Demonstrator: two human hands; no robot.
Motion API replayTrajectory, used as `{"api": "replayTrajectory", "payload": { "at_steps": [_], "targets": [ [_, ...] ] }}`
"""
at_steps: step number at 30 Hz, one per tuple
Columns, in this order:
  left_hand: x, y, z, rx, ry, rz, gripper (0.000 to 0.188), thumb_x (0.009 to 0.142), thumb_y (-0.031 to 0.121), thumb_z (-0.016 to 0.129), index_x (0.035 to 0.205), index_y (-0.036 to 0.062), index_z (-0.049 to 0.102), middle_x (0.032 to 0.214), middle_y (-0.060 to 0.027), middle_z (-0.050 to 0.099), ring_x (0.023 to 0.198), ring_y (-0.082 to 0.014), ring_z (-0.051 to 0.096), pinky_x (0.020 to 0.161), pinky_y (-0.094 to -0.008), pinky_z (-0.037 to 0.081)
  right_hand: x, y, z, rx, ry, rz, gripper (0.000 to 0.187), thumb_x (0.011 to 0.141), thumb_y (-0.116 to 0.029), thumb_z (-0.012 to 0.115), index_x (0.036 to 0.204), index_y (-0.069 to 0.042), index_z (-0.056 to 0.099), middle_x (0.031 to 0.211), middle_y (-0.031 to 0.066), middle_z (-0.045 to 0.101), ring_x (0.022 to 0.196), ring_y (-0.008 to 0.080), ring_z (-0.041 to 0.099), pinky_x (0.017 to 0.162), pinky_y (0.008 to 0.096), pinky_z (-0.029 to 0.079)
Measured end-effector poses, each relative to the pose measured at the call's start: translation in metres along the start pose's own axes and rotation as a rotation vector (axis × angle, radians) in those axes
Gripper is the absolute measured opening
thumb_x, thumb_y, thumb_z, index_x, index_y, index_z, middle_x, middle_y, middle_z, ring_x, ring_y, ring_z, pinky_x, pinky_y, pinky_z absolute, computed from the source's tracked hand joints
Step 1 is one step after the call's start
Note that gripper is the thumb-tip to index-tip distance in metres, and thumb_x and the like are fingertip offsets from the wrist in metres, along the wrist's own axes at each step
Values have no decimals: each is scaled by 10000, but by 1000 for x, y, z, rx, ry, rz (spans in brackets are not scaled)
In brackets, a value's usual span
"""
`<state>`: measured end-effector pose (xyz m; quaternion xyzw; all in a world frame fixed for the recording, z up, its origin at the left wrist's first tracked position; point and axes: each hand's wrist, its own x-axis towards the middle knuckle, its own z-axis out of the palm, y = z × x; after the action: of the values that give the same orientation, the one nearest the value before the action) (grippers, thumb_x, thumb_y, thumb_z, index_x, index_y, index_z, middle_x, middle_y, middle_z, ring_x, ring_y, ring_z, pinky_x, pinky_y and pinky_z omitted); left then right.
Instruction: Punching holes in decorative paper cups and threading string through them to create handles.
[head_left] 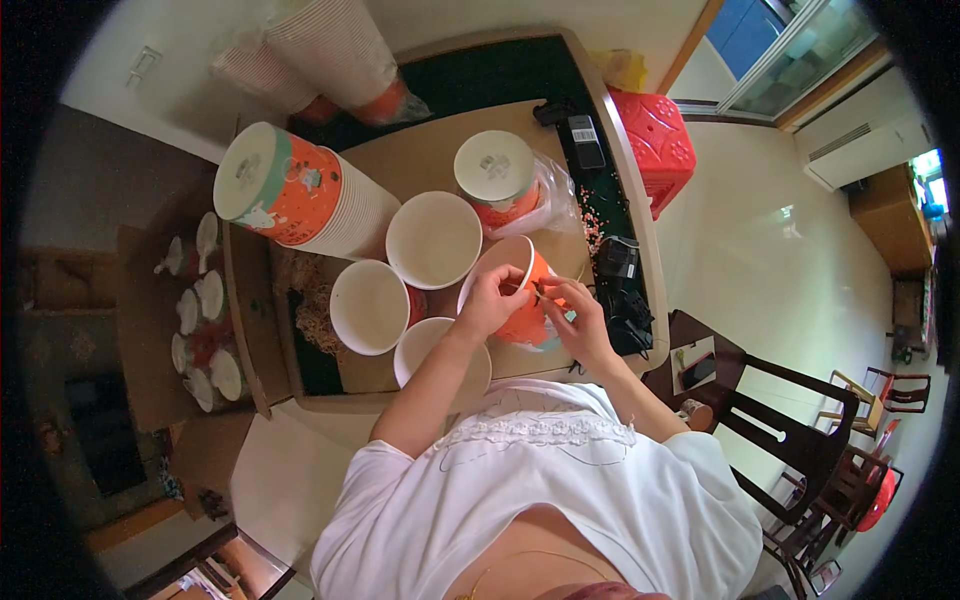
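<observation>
An orange paper tub point(521, 327) with a white inside is tilted on the table in front of me. My left hand point(490, 302) is closed over its rim, thumb and fingers on the wall. Against the tub's outer side, my right hand point(579, 321) has its fingertips pinched together near the left fingertips; what they hold is too small to make out. Three open white-lined tubs stand close by: one tub point(434, 240) behind, another tub point(370, 307) to the left, and a third tub point(440, 350) partly hidden by my left forearm.
A long nested stack of tubs point(307, 190) leans at the back left. Another upside-down stack point(497, 168) stands in clear plastic. Small pink bits point(592, 222) and black devices point(620, 262) lie along the right edge. At left, a cardboard box point(250, 310) holds more tubs; a red stool point(655, 145) stands right.
</observation>
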<state>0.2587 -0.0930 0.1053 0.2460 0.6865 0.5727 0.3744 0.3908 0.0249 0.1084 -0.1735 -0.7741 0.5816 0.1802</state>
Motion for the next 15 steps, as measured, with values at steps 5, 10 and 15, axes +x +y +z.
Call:
{"api": "replayTrajectory", "payload": {
  "at_steps": [5,10,15],
  "targets": [
    [-1,-3,5,17,87,-35,164,760,10,625,920,-13,597,812,-38,639,735,-85,592,669,-239,488,-3,2,3,-59,-17,-79,95,783,-31,621,863,-19,571,1116,136,578,993,306,550,828,367,449],
    [-1,-2,15,10,103,-74,159,745,-9,623,902,-15,594,799,-41,636,724,-91,593,662,-239,491,1,0,1,-18,16,-113,96,765,-14,632,841,-18,573,1098,128,591,975,313,552,840,382,431],
    [-1,-6,15,45,102,-36,160,736,-13,620,894,-14,592,791,-45,636,717,-93,593,661,-243,492,-3,7,-5,-117,-62,-192,95,774,1,623,853,-6,571,1026,130,590,892,294,574,745,338,466]
  ]
}}
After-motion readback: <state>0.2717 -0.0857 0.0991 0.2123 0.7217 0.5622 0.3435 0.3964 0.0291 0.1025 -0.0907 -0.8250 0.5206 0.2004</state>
